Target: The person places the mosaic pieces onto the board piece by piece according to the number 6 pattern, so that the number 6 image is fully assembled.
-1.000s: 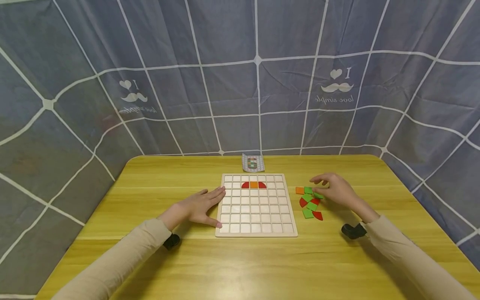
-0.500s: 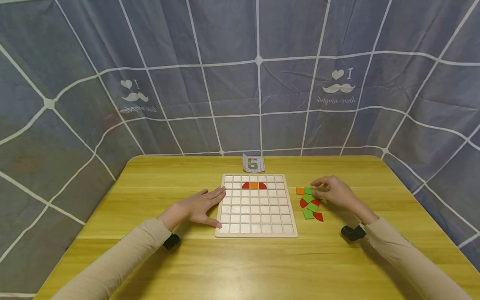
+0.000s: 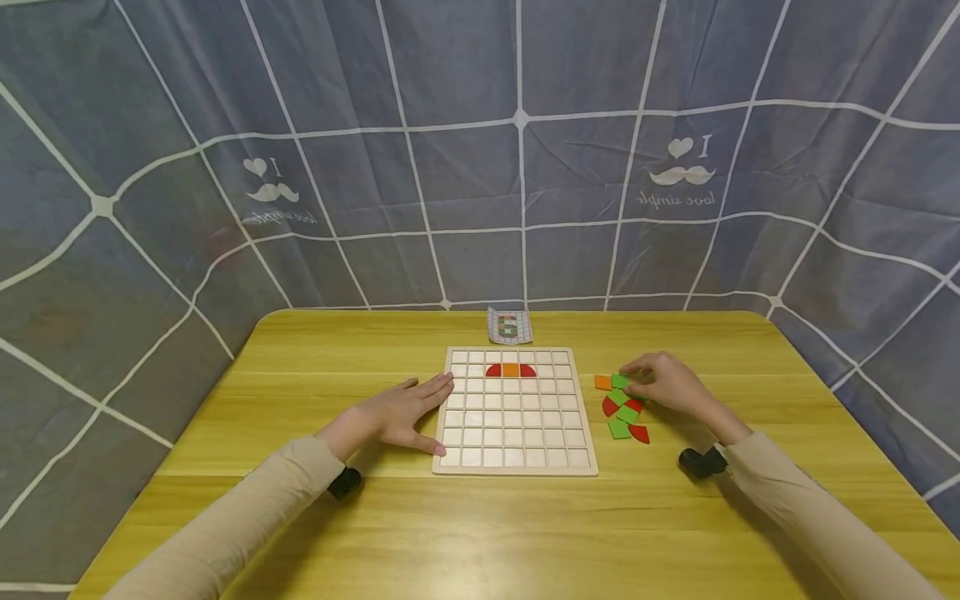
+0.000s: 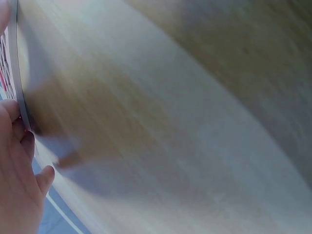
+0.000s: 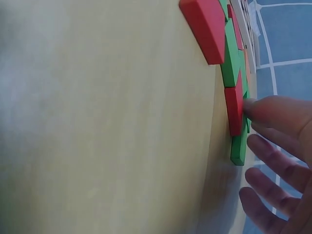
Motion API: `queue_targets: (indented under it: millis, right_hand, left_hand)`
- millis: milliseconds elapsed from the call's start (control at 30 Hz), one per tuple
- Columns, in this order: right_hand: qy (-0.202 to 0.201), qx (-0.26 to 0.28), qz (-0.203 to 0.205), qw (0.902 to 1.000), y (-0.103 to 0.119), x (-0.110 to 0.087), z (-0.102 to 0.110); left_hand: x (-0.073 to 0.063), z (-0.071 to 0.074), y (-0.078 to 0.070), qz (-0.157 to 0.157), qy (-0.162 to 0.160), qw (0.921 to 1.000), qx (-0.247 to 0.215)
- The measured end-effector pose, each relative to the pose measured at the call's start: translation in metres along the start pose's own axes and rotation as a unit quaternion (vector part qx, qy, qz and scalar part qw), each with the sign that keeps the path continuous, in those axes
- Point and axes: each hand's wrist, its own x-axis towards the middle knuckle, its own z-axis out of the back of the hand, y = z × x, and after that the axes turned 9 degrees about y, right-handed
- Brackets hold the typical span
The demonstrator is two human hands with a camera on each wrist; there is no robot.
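Right, so your L hand (image 3: 397,412) rests w/ fingers straight & spread on the left edge of the board (image 3: 513,417), gripping nothing that I can see. Your R hand (image 3: 666,383) is over at the loose tiles (image 3: 627,414), just right of the board on the surface (image 3: 525,533): fingers loosely bent & partly parted, thumb tip at the bunch. Can't tell if it pinches one; the contact pt is hidden.

Loose ones incl. an orange tile (image 3: 603,382) at the far end, a green tile (image 3: 619,430) & a red tile (image 3: 638,434) w/ a curved edge nearest you, others crowded b/w. On the board, an orange square (image 3: 511,370) sits b/w two red quarter-rounds (image 3: 493,371), 2nd row from the far edge.

Handling: tiles look light, stiff & smooth, prob. painted wood, so not fragile but apt to slide. Take one by opp. edges, thumb vs. index; the sides look thick enough. Neighbors crowd close, so nudge one apart 1st. Board's prob. stiff & light too; steady it by the rim.
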Motion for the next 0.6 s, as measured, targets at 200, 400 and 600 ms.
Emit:
queue_targets:
  millis: [200, 400, 600]
  right_hand:
    - [0.008, 0.01, -0.002, 0.9999, -0.0014, -0.0003, 0.0013]
    - [0.007, 0.002, -0.002, 1.0, -0.0002, -0.0002, 0.0011]
    - [-0.003, -0.021, -0.015, 0.9997, 0.0036, 0.0001, -0.0007]
  left_hand:
    - [0.0016, 0.0, 0.0003, -0.003, -0.003, 1.0, 0.004]
    - [0.001, 0.0005, -0.0004, -0.002, -0.003, 1.0, 0.002]
    - [0.001, -0.0003, -0.0001, 0.002, 0.0, 1.0, 0.005]
